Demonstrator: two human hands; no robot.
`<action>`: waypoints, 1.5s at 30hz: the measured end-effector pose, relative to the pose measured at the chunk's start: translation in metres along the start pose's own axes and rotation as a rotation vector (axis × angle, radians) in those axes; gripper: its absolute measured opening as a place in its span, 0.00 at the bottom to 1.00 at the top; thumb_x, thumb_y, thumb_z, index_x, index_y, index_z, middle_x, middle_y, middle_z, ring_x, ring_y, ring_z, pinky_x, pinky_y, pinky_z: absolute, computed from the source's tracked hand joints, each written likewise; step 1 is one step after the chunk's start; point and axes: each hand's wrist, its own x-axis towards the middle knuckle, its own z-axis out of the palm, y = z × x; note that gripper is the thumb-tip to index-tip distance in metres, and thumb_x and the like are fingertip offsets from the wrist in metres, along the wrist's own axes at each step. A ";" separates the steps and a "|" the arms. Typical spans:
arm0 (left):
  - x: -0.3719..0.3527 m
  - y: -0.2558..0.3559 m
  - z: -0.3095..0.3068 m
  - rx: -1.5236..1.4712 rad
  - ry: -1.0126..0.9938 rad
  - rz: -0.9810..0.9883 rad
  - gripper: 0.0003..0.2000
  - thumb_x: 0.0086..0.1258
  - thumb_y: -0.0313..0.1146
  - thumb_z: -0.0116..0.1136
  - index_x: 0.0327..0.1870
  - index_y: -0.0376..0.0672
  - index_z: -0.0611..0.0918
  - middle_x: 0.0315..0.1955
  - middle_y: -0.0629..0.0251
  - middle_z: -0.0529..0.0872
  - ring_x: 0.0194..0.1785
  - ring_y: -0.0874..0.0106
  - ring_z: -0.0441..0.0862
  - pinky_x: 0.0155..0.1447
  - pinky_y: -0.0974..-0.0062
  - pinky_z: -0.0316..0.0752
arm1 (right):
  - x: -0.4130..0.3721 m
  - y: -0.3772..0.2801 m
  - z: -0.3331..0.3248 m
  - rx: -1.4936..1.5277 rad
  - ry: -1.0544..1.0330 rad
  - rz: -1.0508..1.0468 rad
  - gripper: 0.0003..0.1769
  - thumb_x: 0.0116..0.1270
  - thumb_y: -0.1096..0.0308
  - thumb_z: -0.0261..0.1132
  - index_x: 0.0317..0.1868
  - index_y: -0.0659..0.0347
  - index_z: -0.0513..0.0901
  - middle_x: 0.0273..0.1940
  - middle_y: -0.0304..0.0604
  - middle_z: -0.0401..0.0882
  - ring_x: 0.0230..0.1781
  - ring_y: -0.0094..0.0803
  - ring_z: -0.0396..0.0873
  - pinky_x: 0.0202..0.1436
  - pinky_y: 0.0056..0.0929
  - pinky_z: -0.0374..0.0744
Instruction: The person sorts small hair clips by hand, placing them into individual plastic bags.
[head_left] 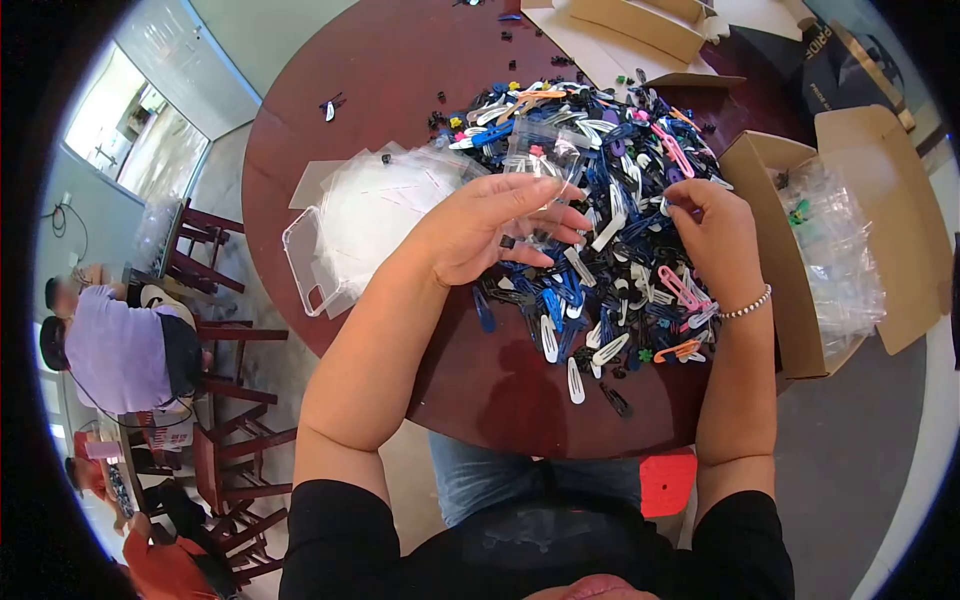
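Note:
My left hand (480, 230) holds a clear plastic bag (545, 145) over the pile, its fingers partly curled around it. A small pink piece shows in the bag, and a small black claw clip shows by the fingers. My right hand (718, 235) is closed in a pinch at the right side of the pile; what sits between its fingertips is mostly hidden. Under both hands spreads a heap of snap hair clips (610, 235) in black, blue, white, pink and orange. To the left of the heap lies a fanned stack of clear bags (375, 225).
An open cardboard box (790, 330) with filled clear bags (840, 270) stands at the right. More cardboard (640, 30) lies at the back of the round table (300, 100). A clear phone case (305, 265) is at the left edge. People (125, 345) sit by wooden stools (235, 335).

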 end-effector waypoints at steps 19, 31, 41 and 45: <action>0.000 -0.003 0.001 0.053 -0.024 -0.007 0.19 0.73 0.46 0.57 0.57 0.44 0.80 0.47 0.66 0.86 0.50 0.75 0.81 0.51 0.69 0.78 | 0.000 0.003 0.022 -0.201 0.086 -0.068 0.10 0.61 0.71 0.67 0.42 0.64 0.83 0.42 0.44 0.80 0.35 0.42 0.80 0.40 0.35 0.78; 0.002 -0.007 0.001 0.071 -0.015 -0.032 0.18 0.72 0.45 0.59 0.56 0.44 0.80 0.46 0.67 0.86 0.50 0.76 0.81 0.50 0.70 0.77 | -0.004 -0.001 0.018 -0.281 0.008 0.007 0.06 0.59 0.74 0.64 0.38 0.61 0.82 0.39 0.46 0.79 0.37 0.45 0.80 0.42 0.39 0.78; 0.002 -0.006 0.002 0.078 -0.028 -0.032 0.18 0.72 0.45 0.59 0.56 0.44 0.80 0.46 0.67 0.86 0.50 0.77 0.80 0.50 0.71 0.77 | -0.005 -0.003 0.017 -0.293 0.015 -0.038 0.04 0.60 0.75 0.62 0.36 0.61 0.81 0.39 0.46 0.78 0.38 0.46 0.80 0.42 0.40 0.78; 0.002 -0.007 0.001 0.087 -0.032 -0.029 0.19 0.72 0.45 0.59 0.57 0.44 0.80 0.46 0.67 0.86 0.50 0.77 0.80 0.50 0.71 0.78 | -0.004 -0.003 0.016 -0.291 -0.051 0.040 0.05 0.59 0.76 0.62 0.37 0.62 0.81 0.40 0.46 0.79 0.38 0.48 0.80 0.42 0.41 0.78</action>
